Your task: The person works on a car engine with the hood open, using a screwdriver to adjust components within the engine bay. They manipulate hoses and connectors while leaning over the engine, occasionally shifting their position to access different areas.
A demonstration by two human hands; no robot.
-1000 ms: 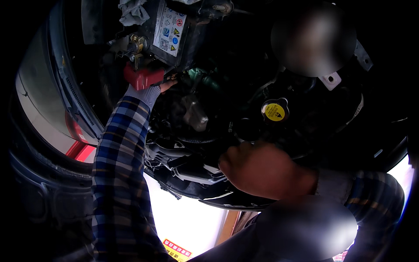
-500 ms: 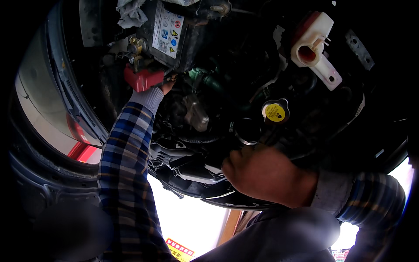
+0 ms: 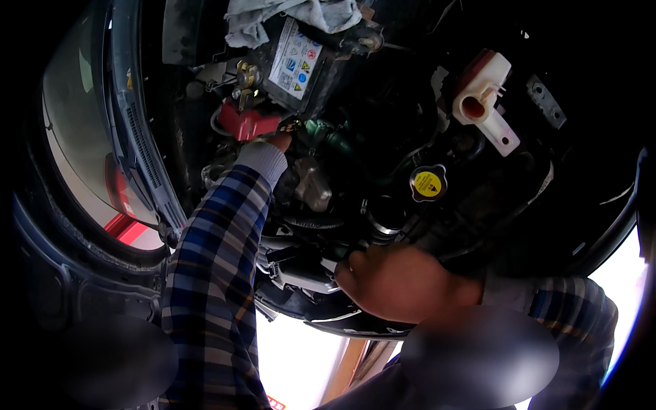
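Observation:
In a dark engine bay, my left hand (image 3: 279,141) reaches in beside a red battery terminal cover (image 3: 246,124). Its fingers are mostly hidden behind the cover and in shadow, so what they touch cannot be told. The car battery (image 3: 295,60), with a white label, sits just beyond. Closer to me on the right, my right hand (image 3: 402,281) is curled into a fist with its back toward me. Anything inside it is hidden. A dark round fitting with a shiny rim (image 3: 387,220) lies right behind its knuckles.
A yellow-topped radiator cap (image 3: 428,183) lies beyond my right hand. A whitish plastic reservoir (image 3: 484,102) stands farther right. A grey cloth (image 3: 294,17) drapes over the battery's far end. The windscreen edge (image 3: 140,147) borders the left.
The view has shifted, so the battery and my left hand appear farther right. My right fist is slightly farther left in the picture and stays curled. My left hand remains beside the red cover.

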